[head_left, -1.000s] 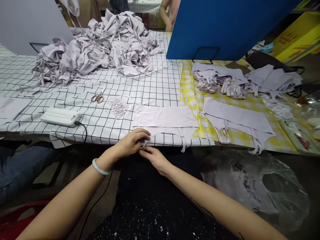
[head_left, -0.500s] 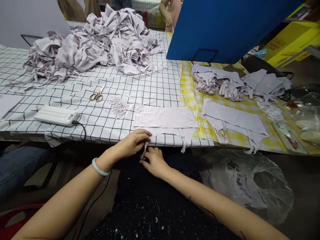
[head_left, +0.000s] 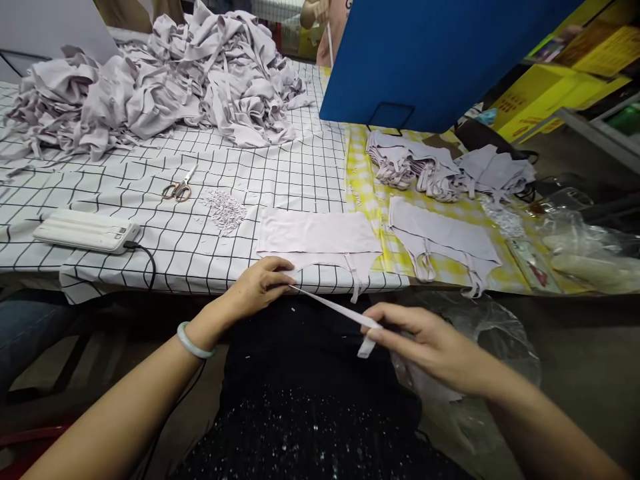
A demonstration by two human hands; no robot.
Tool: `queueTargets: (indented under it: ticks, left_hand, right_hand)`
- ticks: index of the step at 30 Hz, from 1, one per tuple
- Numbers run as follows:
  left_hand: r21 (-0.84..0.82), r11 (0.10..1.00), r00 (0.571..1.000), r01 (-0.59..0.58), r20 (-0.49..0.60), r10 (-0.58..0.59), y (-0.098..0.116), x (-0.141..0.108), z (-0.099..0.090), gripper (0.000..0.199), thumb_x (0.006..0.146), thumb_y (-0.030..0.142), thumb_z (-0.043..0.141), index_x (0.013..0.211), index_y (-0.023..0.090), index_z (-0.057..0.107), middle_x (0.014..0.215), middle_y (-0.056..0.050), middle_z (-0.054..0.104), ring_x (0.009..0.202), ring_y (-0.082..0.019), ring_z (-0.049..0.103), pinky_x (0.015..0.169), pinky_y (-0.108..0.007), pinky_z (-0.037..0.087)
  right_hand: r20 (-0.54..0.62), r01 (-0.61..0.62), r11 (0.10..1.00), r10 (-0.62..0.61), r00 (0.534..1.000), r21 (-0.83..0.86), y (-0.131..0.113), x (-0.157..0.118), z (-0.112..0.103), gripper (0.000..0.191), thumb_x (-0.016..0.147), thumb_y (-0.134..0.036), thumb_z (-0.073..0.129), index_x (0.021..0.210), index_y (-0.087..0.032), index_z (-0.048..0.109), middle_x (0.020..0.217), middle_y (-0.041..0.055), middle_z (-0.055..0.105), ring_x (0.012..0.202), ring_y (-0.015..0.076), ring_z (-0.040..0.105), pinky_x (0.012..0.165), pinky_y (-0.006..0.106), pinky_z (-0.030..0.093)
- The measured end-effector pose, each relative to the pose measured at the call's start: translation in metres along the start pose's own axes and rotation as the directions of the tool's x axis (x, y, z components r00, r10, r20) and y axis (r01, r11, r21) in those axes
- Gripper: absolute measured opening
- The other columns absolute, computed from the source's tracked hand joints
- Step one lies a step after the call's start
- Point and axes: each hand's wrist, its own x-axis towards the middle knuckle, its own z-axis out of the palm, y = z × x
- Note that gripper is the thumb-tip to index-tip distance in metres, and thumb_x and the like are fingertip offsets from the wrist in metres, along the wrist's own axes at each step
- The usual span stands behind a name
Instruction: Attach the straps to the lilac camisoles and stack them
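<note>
Right hand [head_left: 430, 341] drew strap [head_left: 344, 310] past table edge [head_left: 390, 280].

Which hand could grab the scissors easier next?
Probably the left hand: it is nearer the scissors, though it must first let go of the strap. The right hand, pinching the strap too, is farther away.

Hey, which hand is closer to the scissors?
Left. The left hand is below and right of the scissors in the picture; the right hand is lower and much farther right.
</note>
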Motion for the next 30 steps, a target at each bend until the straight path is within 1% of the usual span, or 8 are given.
queueTargets:
  ticks: [3, 7, 12, 15, 19, 21, 25, 30]
  left_hand:
    - [0.004, 1.0, 1.0, 0.021, 0.009, -0.021, 0.001, -0.001, -0.002, 0.015, 0.093, 0.021, 0.06, 0.095, 0.019, 0.075, 0.118, -0.011, 0.065, 0.11, -0.022, 0.064, 0.094, -0.04, 0.057]
    - [-0.018, 0.999, 0.996, 0.048, 0.079, -0.047, 0.006, 0.001, -0.008, 0.015, 0.092, 0.023, 0.061, 0.097, 0.019, 0.074, 0.122, -0.012, 0.064, 0.113, -0.023, 0.063, 0.097, -0.043, 0.056]
    - [-0.146, 0.984, 0.988, 0.101, -0.102, -0.117, 0.03, 0.039, -0.003, 0.041, 0.081, 0.039, 0.077, 0.117, 0.022, 0.067, 0.128, -0.012, 0.063, 0.123, -0.027, 0.058, 0.106, -0.049, 0.049]
    - [-0.394, 0.905, 0.96, 0.163, -0.147, -0.237, 0.047, 0.066, 0.003, 0.019, 0.091, 0.036, 0.066, 0.101, 0.02, 0.07, 0.112, -0.009, 0.071, 0.109, -0.023, 0.065, 0.102, -0.046, 0.052]
    - [-0.598, 0.767, 0.918, 0.231, -0.127, -0.375, 0.056, 0.072, 0.007, 0.018, 0.095, 0.032, 0.061, 0.086, 0.02, 0.071, 0.118, -0.009, 0.072, 0.114, -0.023, 0.065, 0.105, -0.045, 0.051]
    - [-0.613, 0.756, 0.911, 0.228, -0.14, -0.388, 0.057, 0.064, 0.009, 0.015, 0.094, 0.031, 0.062, 0.088, 0.02, 0.071, 0.132, -0.009, 0.066, 0.127, -0.025, 0.059, 0.112, -0.049, 0.045]
    - [-0.539, 0.826, 0.932, 0.166, -0.187, -0.31, 0.058, 0.049, 0.018, 0.013, 0.096, 0.026, 0.059, 0.089, 0.018, 0.068, 0.144, -0.014, 0.057, 0.138, -0.027, 0.049, 0.115, -0.053, 0.041]
    - [-0.313, 0.945, 0.951, 0.094, -0.252, -0.178, 0.05, 0.038, 0.032, 0.01, 0.095, 0.02, 0.057, 0.095, 0.019, 0.068, 0.151, -0.014, 0.05, 0.146, -0.028, 0.038, 0.117, -0.058, 0.037]
  right_hand:
    - [-0.063, 0.051, 0.996, -0.055, 0.996, -0.075, -0.007, 0.014, -0.039, 0.03, 0.095, -0.048, 0.057, 0.099, -0.021, 0.071, 0.088, 0.004, 0.07, 0.082, 0.0184, 0.064, 0.076, 0.031, 0.052]
    - [-0.17, 0.254, 0.904, -0.325, 0.93, -0.343, -0.008, 0.05, -0.07, 0.025, 0.09, -0.049, 0.065, 0.092, -0.026, 0.076, 0.09, 0.0056, 0.069, 0.085, 0.0204, 0.062, 0.078, 0.036, 0.05]
    - [-0.04, 0.374, 0.763, -0.462, 0.886, -0.527, -0.025, 0.097, -0.078, 0.021, 0.091, -0.045, 0.063, 0.093, -0.029, 0.076, 0.089, 0.0044, 0.066, 0.088, 0.0211, 0.061, 0.082, 0.039, 0.048]
    - [-0.043, 0.38, 0.773, -0.463, 0.885, -0.507, -0.032, 0.114, -0.073, 0.02, 0.088, -0.043, 0.065, 0.096, -0.028, 0.076, 0.091, 0.0035, 0.066, 0.088, 0.0204, 0.061, 0.084, 0.038, 0.049]
    - [-0.41, 0.222, 0.952, -0.292, 0.864, -0.211, -0.018, 0.112, -0.05, 0.024, 0.087, -0.043, 0.068, 0.099, -0.023, 0.073, 0.096, 0.0048, 0.067, 0.091, 0.0205, 0.062, 0.087, 0.039, 0.05]
    - [-0.4, 0.137, 0.979, -0.068, 0.914, 0.148, -0.006, 0.107, -0.032, 0.031, 0.089, -0.049, 0.062, 0.089, -0.02, 0.073, 0.088, 0.005, 0.069, 0.086, 0.0198, 0.063, 0.084, 0.039, 0.051]
    - [-0.168, 0.052, 0.713, 0.094, 0.981, 0.699, 0.006, 0.108, 0.0, 0.042, 0.09, -0.058, 0.058, 0.093, -0.019, 0.075, 0.101, 0.0078, 0.072, 0.101, 0.0211, 0.064, 0.091, 0.038, 0.051]
    - [-0.092, -0.005, 0.561, 0.145, 0.985, 0.828, 0.001, 0.122, 0.003, 0.026, 0.077, -0.043, 0.079, 0.084, -0.019, 0.075, 0.091, 0.0038, 0.071, 0.089, 0.0161, 0.063, 0.085, 0.031, 0.05]
